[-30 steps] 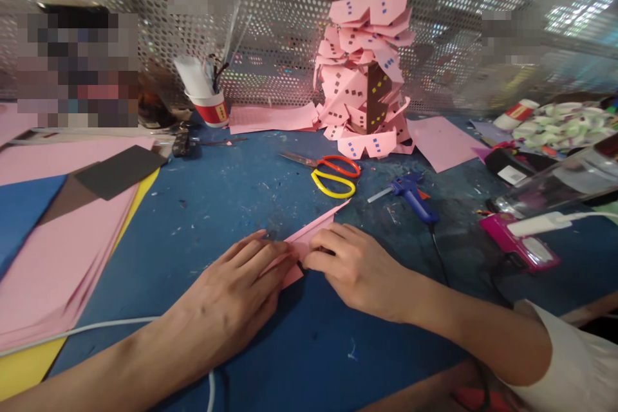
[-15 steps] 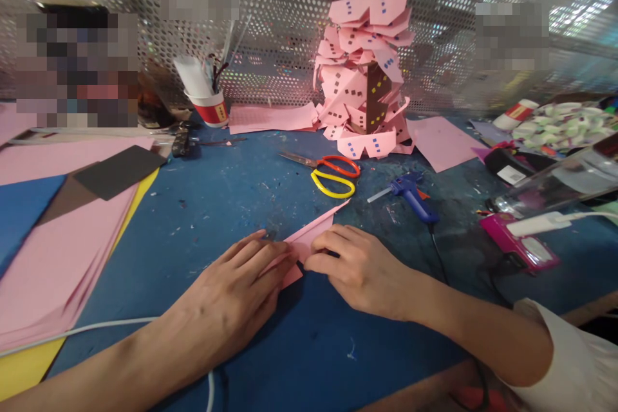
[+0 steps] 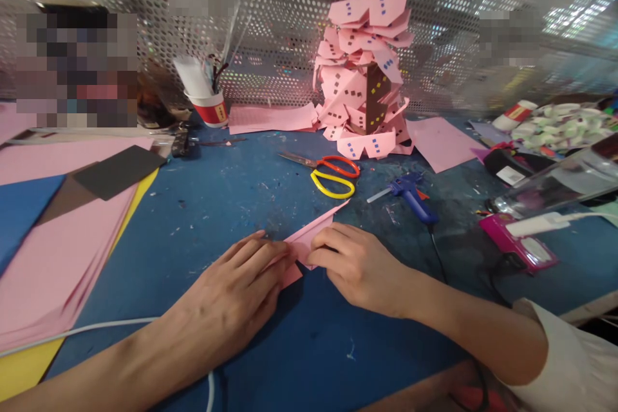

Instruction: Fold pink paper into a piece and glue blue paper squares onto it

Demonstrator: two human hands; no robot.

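Left grip (image 3: 241, 273) on folded pink paper (image 3: 311, 234), right grip (image 3: 313, 260) pinching, scissors (image 3: 316, 163) beyond

Head camera: the only view, worn on the person's head, looking forward and down from above the near side of the table.
Blue table (image 3: 232, 180): seen at a slant from above, spreading across the middle and lower frame.
Person's own hands: left hand (image 3: 241, 283) and right hand (image 3: 357, 264) near the lens, below centre, forearms entering from the lower left and lower right.
Perforated metal wall (image 3: 275, 19): faced across the top, behind the table, farther off.
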